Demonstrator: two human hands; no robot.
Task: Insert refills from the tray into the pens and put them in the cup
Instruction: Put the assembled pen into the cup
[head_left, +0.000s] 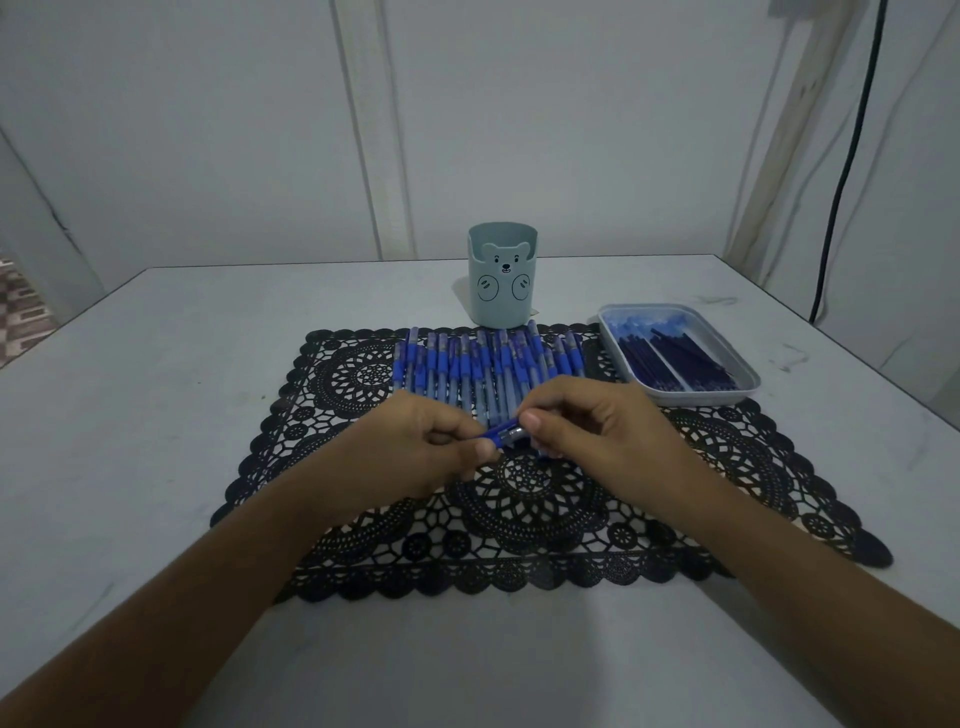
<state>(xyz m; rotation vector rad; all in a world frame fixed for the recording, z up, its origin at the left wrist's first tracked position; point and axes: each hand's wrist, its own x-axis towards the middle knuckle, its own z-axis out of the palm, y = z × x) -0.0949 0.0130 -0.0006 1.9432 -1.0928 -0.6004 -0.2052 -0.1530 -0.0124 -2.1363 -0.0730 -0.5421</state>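
Both hands meet over the middle of a black lace mat (524, 525) that lies on a white table (156, 389). The left hand (415, 449) has its fingers curled, and its thumb and forefinger pinch the blue end of a pen (501, 435). The right hand (587, 423) also has its fingers curled and pinches the other end of that pen between thumb and forefinger, where a short silvery part shows. The pen is held just above the mat, lying roughly left to right, with most of it hidden by the fingers.

Just beyond the hands, a row of blue pens (488, 364) lies side by side on the far half of the mat, each pointing near to far. Behind the row, at the far edge of the mat, a pale blue cup (502, 278) with a bear drawn on it stands upright. To the right of the row, a shallow tray (701, 399) sits partly on the mat's far right corner, holding a heap of dark blue refills (675, 364). A black cable (852, 156) hangs down the wall at the far right.
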